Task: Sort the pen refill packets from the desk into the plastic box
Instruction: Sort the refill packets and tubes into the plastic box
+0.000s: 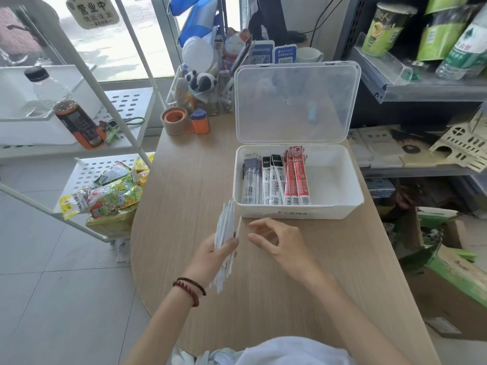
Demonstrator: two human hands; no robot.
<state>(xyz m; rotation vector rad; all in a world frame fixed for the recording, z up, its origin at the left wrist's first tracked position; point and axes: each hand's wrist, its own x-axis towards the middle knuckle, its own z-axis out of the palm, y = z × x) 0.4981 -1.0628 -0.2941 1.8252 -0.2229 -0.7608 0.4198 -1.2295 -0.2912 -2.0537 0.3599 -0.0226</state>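
A white plastic box [337,209] stands on the wooden desk with its clear lid [297,101] raised. Several refill packets lie side by side in its left half: dark blue, black-and-white [272,180] and red [297,180]. My left hand [210,256] grips a stack of white refill packets [225,225], held upright on edge just left of the box's front corner. My right hand [276,238] hovers beside that stack with its fingers relaxed and spread, holding nothing; the fingertips are close to the stack's right side.
A tape dispenser [175,122], an orange sharpener [200,123] and a clear organiser with toys [195,85] stand at the desk's far end. A white rack with a bottle [71,114] and snack bags [113,196] is at the left. Shelves of goods line the right.
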